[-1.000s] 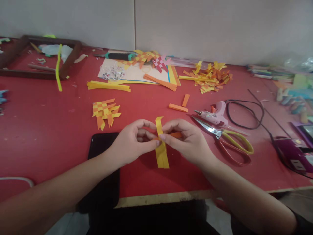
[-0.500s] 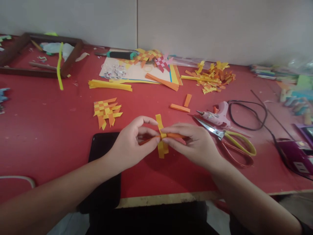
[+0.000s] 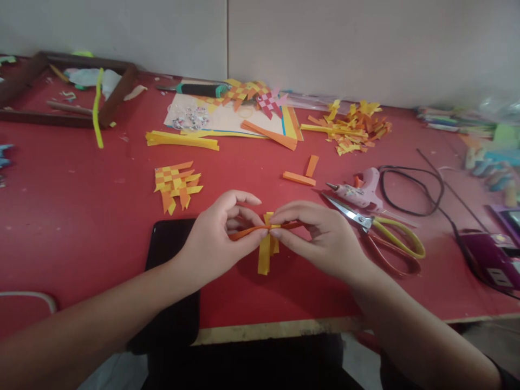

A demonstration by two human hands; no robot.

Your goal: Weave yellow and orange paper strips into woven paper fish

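Note:
Between my two hands, just above the red table, are crossed paper strips. An orange paper strip [image 3: 246,232] runs sideways, and yellow paper strips [image 3: 264,254] hang across it. My left hand [image 3: 225,230] pinches the orange strip near the crossing with thumb and fingertips, its index finger raised. My right hand [image 3: 319,230] pinches the strips from the other side, thumb below and fingers above. The fingertips of both hands nearly meet and hide part of the crossing. A woven orange and yellow paper fish [image 3: 176,184] lies to the left beyond my left hand.
Scissors [image 3: 368,222] and a pink glue gun [image 3: 357,190] lie right of my right hand. A black phone-like slab [image 3: 173,292] sits under my left forearm. Yellow strips [image 3: 182,141], a scrap pile [image 3: 353,130], short orange strips [image 3: 299,177] and a wooden frame [image 3: 117,97] lie farther back.
The yellow strips have tilted: their upper ends stand lower behind my fingers and their lower ends reach closer to me. Both hands keep their pinch in nearly the same place.

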